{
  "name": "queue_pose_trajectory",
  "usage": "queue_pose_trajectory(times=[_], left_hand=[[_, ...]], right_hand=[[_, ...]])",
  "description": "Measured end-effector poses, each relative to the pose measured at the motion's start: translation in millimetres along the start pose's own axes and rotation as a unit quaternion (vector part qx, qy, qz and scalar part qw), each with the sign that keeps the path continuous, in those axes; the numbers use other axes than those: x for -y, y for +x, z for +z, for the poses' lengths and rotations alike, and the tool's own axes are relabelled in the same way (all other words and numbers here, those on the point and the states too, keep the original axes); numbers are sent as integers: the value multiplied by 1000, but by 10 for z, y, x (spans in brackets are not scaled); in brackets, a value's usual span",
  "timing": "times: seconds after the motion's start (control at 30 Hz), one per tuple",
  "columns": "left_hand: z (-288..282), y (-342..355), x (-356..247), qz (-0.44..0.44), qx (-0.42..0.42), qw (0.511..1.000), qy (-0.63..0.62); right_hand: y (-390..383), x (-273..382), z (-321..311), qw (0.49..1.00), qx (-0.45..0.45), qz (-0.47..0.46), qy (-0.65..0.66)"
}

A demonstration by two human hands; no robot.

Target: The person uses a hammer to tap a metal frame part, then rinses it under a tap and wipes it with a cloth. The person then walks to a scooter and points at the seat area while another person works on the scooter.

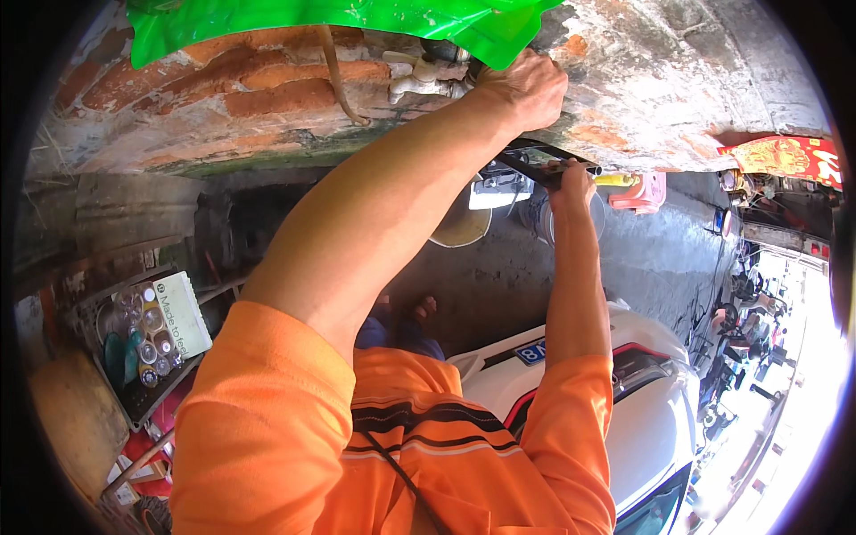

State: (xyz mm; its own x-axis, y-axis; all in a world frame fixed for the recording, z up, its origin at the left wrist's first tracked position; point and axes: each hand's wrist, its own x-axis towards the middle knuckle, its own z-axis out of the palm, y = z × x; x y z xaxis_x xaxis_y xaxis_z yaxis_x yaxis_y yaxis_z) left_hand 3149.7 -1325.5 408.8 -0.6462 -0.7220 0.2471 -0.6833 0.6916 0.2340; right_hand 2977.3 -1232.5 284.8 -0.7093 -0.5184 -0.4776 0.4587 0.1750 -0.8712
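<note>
My left hand (pixel 528 89) is closed in a fist against the wall, beside a white pipe fitting (pixel 415 86) and just under the edge of a green plastic sheet (pixel 357 16). Whatever its fingers grip is hidden behind the hand and forearm. Lower and to the right, my right hand (pixel 573 183) is closed round a long black bar-like object (pixel 528 168); its exact kind does not show. Beneath that object stand a round bucket (pixel 462 228) and a second pale bucket (pixel 539 217), both partly covered by my arms.
A brown hose (pixel 333 76) hangs down the brick wall (pixel 276 98). By my right hand is a pink plastic stool (pixel 646 193). A white car (pixel 655 428) stands behind me at the right. Far left, a crate holds glass jars (pixel 153 318) and a pale box (pixel 183 312).
</note>
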Motion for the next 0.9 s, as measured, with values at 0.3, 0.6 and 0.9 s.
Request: queue_pose_trajectory(times=[0.3,0.6,0.9], left_hand=[[75,-19,27,8,-51,999,-6],[-52,-63,32,-1,5,1000,-6],[-49,47,-4,-5,99,995,-4]], right_hand=[[-167,-89,160,999,-8,26,-28],[-199,-7,3,991,90,32,-96],[-21,198,-956,997,-1,-20,-77]])
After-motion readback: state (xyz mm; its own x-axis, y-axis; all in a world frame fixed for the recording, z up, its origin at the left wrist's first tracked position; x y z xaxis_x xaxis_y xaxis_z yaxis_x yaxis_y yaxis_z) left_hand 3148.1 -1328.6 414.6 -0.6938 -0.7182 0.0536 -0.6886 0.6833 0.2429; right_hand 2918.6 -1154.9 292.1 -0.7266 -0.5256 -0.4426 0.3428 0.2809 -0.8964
